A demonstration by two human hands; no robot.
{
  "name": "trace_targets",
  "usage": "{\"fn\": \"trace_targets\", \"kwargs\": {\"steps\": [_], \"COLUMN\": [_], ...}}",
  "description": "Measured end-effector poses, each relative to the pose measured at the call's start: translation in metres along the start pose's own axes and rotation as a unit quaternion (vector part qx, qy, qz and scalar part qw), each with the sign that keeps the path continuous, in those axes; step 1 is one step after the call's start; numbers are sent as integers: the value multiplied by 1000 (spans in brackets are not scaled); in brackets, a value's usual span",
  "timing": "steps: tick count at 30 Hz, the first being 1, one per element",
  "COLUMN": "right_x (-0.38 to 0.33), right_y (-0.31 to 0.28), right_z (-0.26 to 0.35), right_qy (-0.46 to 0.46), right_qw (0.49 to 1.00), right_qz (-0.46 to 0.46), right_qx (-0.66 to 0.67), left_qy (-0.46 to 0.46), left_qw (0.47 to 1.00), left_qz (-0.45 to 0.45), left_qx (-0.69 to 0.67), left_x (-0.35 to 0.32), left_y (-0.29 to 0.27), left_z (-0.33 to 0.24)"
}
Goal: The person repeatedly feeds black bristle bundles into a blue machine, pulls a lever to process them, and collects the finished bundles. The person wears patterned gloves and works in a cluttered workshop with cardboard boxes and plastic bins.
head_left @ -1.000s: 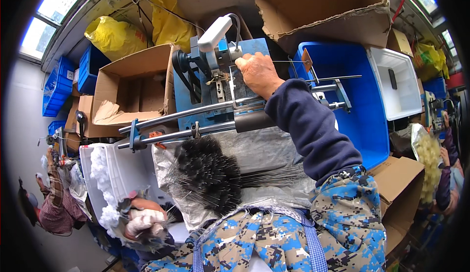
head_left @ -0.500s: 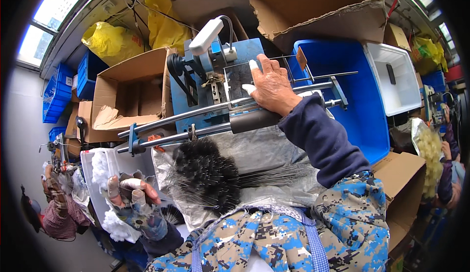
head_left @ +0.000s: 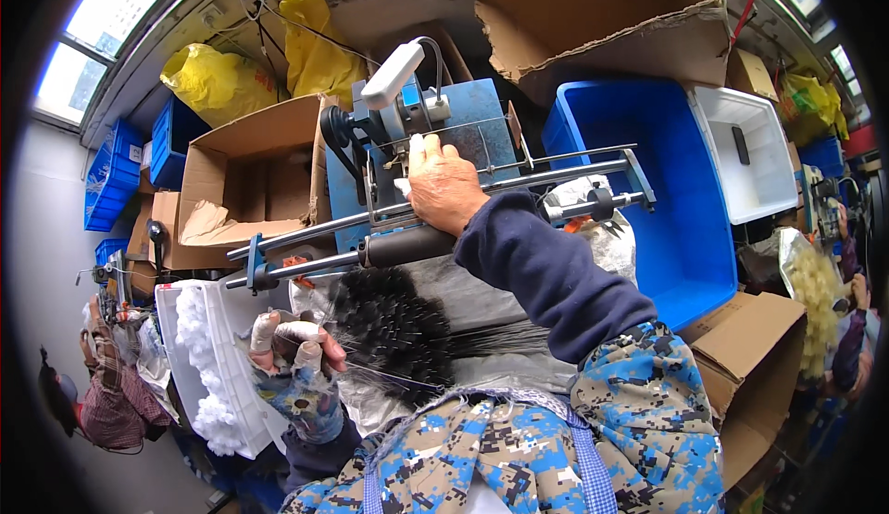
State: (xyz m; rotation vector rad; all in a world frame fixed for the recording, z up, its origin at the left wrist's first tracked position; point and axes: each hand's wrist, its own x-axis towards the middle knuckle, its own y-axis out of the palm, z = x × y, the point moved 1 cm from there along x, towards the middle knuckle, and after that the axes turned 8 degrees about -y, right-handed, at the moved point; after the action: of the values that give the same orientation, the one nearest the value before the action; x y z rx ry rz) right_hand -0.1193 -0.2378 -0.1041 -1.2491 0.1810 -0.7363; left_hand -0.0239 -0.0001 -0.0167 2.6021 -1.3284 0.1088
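My right hand [head_left: 446, 185], with white tape on its fingers, is closed over the sliding carriage [head_left: 407, 247] of a blue bench machine [head_left: 491, 125]. The carriage rides on two steel rails [head_left: 519, 177] and sits close to the motor end. My left hand [head_left: 298, 352], its fingers wrapped in worn tape, pinches a thin wire [head_left: 394, 381] that stretches right across my lap. Beside it lies a bundle of black bristle brushes [head_left: 389, 329]; their wire stems [head_left: 505, 340] fan out to the right over a grey plastic sheet [head_left: 440, 278].
On the left a white bin [head_left: 245, 403] holds white fluffy pieces [head_left: 204, 366]. Behind it stands an open cardboard box [head_left: 213, 167]. A large blue tub [head_left: 708, 236] and a white tray [head_left: 755, 190] are on the right. Other people work at both sides.
My right hand has slid left along the rails together with the carriage. My left hand has moved right and slightly up, and a wire now stretches from its fingers.
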Motion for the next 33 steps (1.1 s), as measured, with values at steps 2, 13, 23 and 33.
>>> {"fn": "trace_targets", "kwargs": {"steps": [2, 13, 23, 33], "right_x": [1, -18, -72, -91], "right_y": [-2, -58, -128, -99], "right_z": [0, -75, -49, 60], "right_qy": [-9, -26, -118, -106], "right_qw": [1000, 990, 980, 784], "right_qz": [17, -26, 154, 106], "right_qx": [21, -139, -53, 603], "left_qy": [0, -14, -2, 49], "left_qw": [999, 1000, 997, 982], "left_qz": [-4, 11, -79, 153], "left_qx": [35, 8, -20, 100], "left_x": [0, 7, 4, 4], "left_y": [11, -5, -61, 22], "left_z": [-2, 18, -3, 10]}}
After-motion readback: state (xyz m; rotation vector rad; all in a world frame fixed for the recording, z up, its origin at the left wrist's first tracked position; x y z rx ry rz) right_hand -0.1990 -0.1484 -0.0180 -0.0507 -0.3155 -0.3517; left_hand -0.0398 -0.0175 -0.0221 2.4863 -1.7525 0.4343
